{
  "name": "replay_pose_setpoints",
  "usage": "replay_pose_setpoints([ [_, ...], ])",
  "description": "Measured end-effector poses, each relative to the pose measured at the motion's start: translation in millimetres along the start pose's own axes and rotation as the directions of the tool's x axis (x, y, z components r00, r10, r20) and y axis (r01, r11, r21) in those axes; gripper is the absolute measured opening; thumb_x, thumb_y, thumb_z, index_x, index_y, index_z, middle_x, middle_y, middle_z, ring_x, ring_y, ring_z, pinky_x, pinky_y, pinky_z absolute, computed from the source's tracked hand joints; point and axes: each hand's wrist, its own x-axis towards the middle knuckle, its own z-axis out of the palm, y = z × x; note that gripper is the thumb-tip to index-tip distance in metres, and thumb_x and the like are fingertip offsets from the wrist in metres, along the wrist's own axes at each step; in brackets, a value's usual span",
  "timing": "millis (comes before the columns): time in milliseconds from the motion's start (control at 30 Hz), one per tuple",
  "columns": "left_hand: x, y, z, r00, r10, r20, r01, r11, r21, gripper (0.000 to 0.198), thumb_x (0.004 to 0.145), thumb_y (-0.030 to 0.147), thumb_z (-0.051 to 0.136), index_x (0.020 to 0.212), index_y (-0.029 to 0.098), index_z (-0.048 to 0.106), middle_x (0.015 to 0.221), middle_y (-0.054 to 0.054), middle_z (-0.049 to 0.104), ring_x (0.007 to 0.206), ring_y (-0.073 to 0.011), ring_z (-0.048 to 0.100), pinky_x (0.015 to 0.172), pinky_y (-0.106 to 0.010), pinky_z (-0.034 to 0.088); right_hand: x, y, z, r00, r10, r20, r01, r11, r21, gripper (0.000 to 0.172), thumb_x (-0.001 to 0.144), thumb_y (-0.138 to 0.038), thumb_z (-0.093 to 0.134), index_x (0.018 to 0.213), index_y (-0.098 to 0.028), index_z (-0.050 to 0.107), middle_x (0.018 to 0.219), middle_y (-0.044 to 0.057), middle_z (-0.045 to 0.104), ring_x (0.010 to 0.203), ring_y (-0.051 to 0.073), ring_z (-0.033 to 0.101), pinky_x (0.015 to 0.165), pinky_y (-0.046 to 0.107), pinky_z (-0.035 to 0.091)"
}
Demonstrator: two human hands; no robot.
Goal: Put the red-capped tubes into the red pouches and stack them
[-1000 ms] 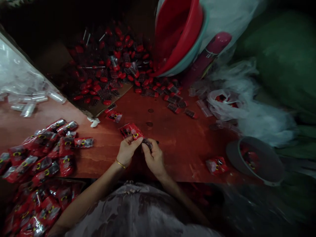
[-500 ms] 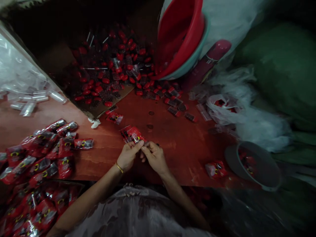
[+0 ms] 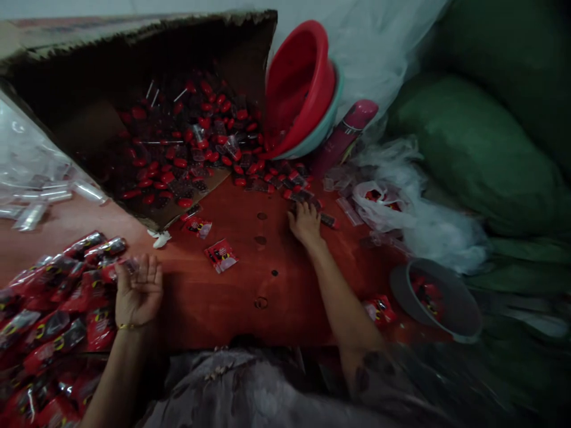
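Palm up, my left hand (image 3: 139,291) is open at the right edge of a pile of filled red packets (image 3: 66,297), its fingers stretched out. A packet lies just behind its thumb. My right hand (image 3: 306,224) reaches forward, fingers apart and slightly bent over small clear containers with red caps (image 3: 297,189). Its fingertips touch or nearly touch the closest ones; I cannot tell which. Between the hands, a flat red packet (image 3: 222,255) lies on the reddish table (image 3: 285,297). Another small red packet (image 3: 197,227) rests by the box corner.
A cardboard box (image 3: 107,116) on its side spills red-capped containers. Beside it lean a red basin (image 3: 323,77) and a pink spray can (image 3: 343,134). To the right are plastic bags (image 3: 446,220) and a grey bucket (image 3: 470,315). Clear tubes (image 3: 89,191) lie left.
My hands, together at the red packets before, have parted. The left moved left to the packet pile; the right went forward and right to the containers. The view has shifted.
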Motion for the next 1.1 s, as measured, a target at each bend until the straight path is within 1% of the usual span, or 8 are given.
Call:
replay_pose_setpoints([
  [167, -9, -32, 2.0, 0.945, 0.056, 0.321, -0.193, 0.891, 0.411, 0.048, 0.071, 0.055, 0.058, 0.101, 0.018, 0.063, 0.103, -0.011, 0.068, 0.1, -0.0223, 0.062, 0.088, -0.035, 0.046, -37, 17, 13, 0.929, -0.356, 0.095, 0.347, 0.932, 0.105, 0.047, 0.075, -0.006, 0.037, 0.119, -0.015, 0.05, 0.131, 0.01, 0.05, 0.131, 0.03, 0.03, 0.104, 0.057, 0.023],
  [233, -11, -56, 8.1, 0.832, 0.103, 0.545, -0.507, 0.541, 0.671, 0.044, 0.066, 0.044, 0.069, 0.103, 0.021, 0.065, 0.111, -0.011, 0.066, 0.109, -0.0257, 0.057, 0.098, -0.041, 0.039, -62, 18, 10, 0.873, -0.476, 0.109, 0.455, 0.874, 0.173, 0.051, 0.068, -0.002, 0.038, 0.115, -0.016, 0.053, 0.131, 0.009, 0.05, 0.133, 0.028, 0.028, 0.105, 0.057, 0.023],
  [367, -5, -85, 21.6, 0.514, 0.014, 0.857, -0.829, -0.248, 0.501, 0.038, 0.07, 0.038, 0.067, 0.106, 0.025, 0.066, 0.132, -0.011, 0.051, 0.131, -0.0319, 0.032, 0.108, -0.052, 0.017, -101, 16, 3, 0.858, -0.514, 0.023, 0.497, 0.839, 0.221, 0.042, 0.071, -0.009, 0.042, 0.111, -0.015, 0.056, 0.13, 0.011, 0.05, 0.132, 0.029, 0.03, 0.104, 0.057, 0.026],
  [500, 2, -92, 22.2, 0.436, -0.086, 0.896, -0.774, -0.543, 0.325, 0.026, 0.08, 0.035, 0.056, 0.1, 0.027, 0.069, 0.13, -0.011, 0.053, 0.13, -0.0334, 0.032, 0.104, -0.056, 0.022, -125, 0, -3, 0.879, -0.461, -0.123, 0.477, 0.84, 0.259, 0.028, 0.078, -0.02, 0.049, 0.104, -0.015, 0.059, 0.126, 0.013, 0.053, 0.129, 0.03, 0.036, 0.102, 0.055, 0.031],
  [667, -4, -96, 14.9, 0.403, -0.008, 0.915, -0.754, -0.57, 0.327, 0.027, 0.082, 0.036, 0.052, 0.101, 0.026, 0.069, 0.127, -0.012, 0.055, 0.128, -0.0336, 0.037, 0.102, -0.056, 0.026, -144, -45, -11, 0.901, -0.365, -0.233, 0.433, 0.766, 0.476, 0.022, 0.082, -0.022, 0.051, 0.101, -0.018, 0.061, 0.106, 0.01, 0.065, 0.107, 0.023, 0.056, 0.093, 0.042, 0.043],
  [933, -32, -94, 20.7, 0.375, 0.089, 0.923, -0.846, -0.375, 0.379, 0.028, 0.084, 0.029, 0.049, 0.107, 0.026, 0.065, 0.133, -0.01, 0.05, 0.129, -0.0282, 0.036, 0.105, -0.054, 0.025, -140, -101, -2, 0.983, -0.11, 0.144, -0.08, 0.45, 0.889, 0.024, 0.082, -0.039, 0.052, 0.09, -0.018, 0.061, 0.082, 0.003, 0.066, 0.074, 0.015, 0.061, 0.068, 0.025, 0.047],
  [1000, -37, -93, 21.9, 0.414, 0.116, 0.903, -0.866, -0.257, 0.43, 0.033, 0.081, 0.031, 0.054, 0.112, 0.024, 0.062, 0.134, -0.01, 0.049, 0.129, -0.028, 0.036, 0.106, -0.052, 0.023, -138, -103, -2, 0.987, -0.083, 0.135, -0.092, 0.392, 0.915, 0.023, 0.082, -0.038, 0.052, 0.079, -0.018, 0.061, 0.073, 0.0, 0.064, 0.069, 0.013, 0.058, 0.065, 0.023, 0.045],
  [1100, -43, -93, 24.5, 0.615, 0.09, 0.784, -0.786, 0.15, 0.6, 0.048, 0.074, 0.037, 0.062, 0.118, 0.019, 0.058, 0.125, -0.012, 0.057, 0.117, -0.0262, 0.05, 0.1, -0.043, 0.036, -139, -100, -4, 0.993, -0.061, 0.101, -0.071, 0.377, 0.924, 0.025, 0.084, -0.037, 0.049, 0.073, -0.018, 0.061, 0.068, -0.001, 0.06, 0.065, 0.012, 0.054, 0.063, 0.022, 0.042],
])
